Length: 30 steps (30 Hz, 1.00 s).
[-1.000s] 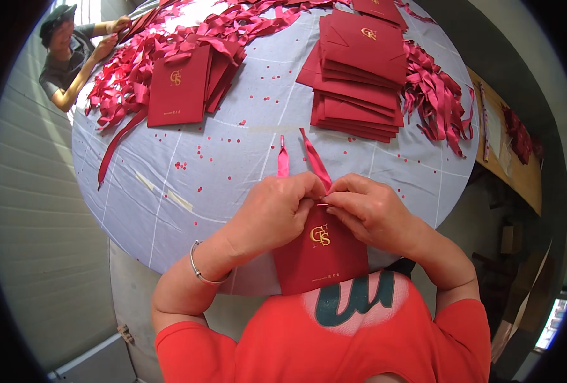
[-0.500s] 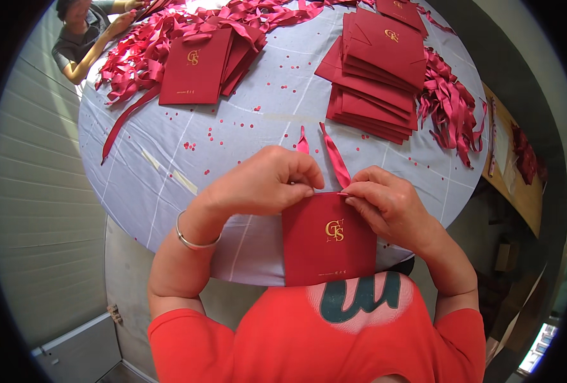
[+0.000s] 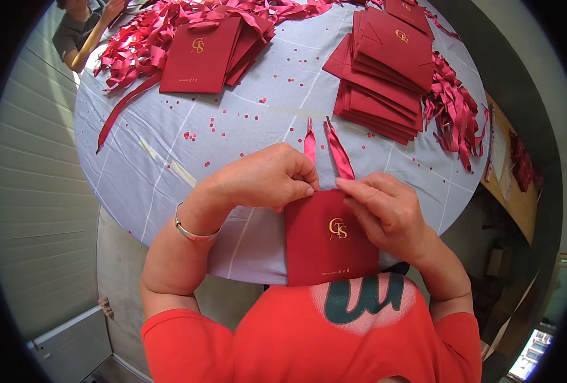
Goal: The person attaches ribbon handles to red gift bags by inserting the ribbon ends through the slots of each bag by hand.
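A flat dark red paper bag [image 3: 315,246] with a gold emblem lies at the table's near edge, close against my shirt. My left hand [image 3: 277,179] is closed, its thumb and finger pinching the top edge of the bag near the left corner. On the right, my right hand [image 3: 385,207] pinches the lower end of a pinkish-red ribbon [image 3: 339,153] just above the bag's top edge; its other fingers curl over the bag's right side. Another ribbon end [image 3: 309,142] points away beyond my left fingers. Whatever lies beneath my fingertips is hidden.
Stacked red bags [image 3: 385,76] stand at the far right beside heaped ribbons [image 3: 456,108]. More bags [image 3: 200,57] lie far left before a large ribbon pile [image 3: 130,57]. Small red dots [image 3: 190,136] dot the tablecloth [image 3: 245,140]. Another person's arm [image 3: 92,38] reaches in far left.
My right fingers have shifted slightly up and left, from the bag's top edge to the ribbon's lower end. The left hand still pinches the bag. The view has shifted a little.
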### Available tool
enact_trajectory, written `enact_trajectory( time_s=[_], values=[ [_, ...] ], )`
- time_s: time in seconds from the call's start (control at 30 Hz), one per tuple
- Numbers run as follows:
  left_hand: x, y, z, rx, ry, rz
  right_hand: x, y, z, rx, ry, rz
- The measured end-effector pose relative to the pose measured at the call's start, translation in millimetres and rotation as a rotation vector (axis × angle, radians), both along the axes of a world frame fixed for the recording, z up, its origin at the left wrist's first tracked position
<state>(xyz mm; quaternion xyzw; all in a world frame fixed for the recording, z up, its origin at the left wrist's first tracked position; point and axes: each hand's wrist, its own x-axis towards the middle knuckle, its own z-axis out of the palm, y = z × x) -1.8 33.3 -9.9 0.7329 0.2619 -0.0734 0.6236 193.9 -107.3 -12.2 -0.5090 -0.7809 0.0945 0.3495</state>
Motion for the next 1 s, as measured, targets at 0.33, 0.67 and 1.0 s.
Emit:
enact_trajectory(
  time_s=[0.33,0.67,1.0],
  values=[
    [-3,4,-7,-0.014,-0.065,-0.056,-11,1,-14,0.010,0.093,0.010],
    [0,5,-7,-0.051,-0.052,-0.037,-15,2,-15,0.058,0.066,0.026],
    [-1,1,-8,-0.001,-0.071,-0.001,-28,3,-3,-0.045,-0.043,-0.061]
  ],
)
